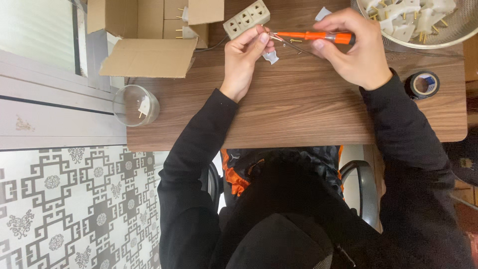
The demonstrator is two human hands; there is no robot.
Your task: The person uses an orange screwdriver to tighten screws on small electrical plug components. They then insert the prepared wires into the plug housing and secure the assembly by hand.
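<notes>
Right hand (352,50) closed around orange screwdriver (311,36), shaft level above wooden table (298,114). Left hand (245,55) fingertips pinched on small metal part (273,37) at screwdriver tip, beside beige power strip (246,19).

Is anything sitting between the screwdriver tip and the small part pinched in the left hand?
Nothing visible: the orange screwdriver in the right hand points straight at the left hand fingers.

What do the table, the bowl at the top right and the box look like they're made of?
Table: probably wood-look laminate, with brown printed grain and a matte, even surface. Bowl: likely metal, a silvery perforated colander wall. Box: corrugated cardboard, plain tan with folded flaps.
</notes>
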